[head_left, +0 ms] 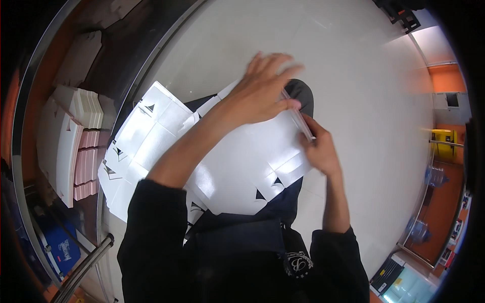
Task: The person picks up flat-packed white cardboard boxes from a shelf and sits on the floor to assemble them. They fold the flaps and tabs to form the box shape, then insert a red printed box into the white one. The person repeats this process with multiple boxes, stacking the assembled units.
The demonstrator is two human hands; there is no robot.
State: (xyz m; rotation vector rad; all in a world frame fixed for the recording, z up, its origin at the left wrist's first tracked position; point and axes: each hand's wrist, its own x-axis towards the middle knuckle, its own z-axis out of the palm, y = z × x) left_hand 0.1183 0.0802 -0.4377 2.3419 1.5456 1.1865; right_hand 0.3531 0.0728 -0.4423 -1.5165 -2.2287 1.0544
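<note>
A flat, pre-cut white cardboard box blank (237,161) with a shiny face and small cut-out slots lies across my lap. Its far right edge is folded up into a narrow flap (301,120). My right hand (322,150) grips that flap at its near end, thumb and fingers closed on the board. Over the flap's far end is my left hand (265,88), fingers spread and slightly blurred, its thumb touching the flap. More shiny white blanks (146,134) lie to the left, partly hidden under my left forearm.
Left, a dark shelf with a metal edge holds stacked white and pinkish cardboard pieces (60,146). Lower down stands a blue box (59,245) beside metal rails (86,267). Pale floor tiles (364,101) stretch ahead and right. A yellow object (444,143) and shelving line the far right.
</note>
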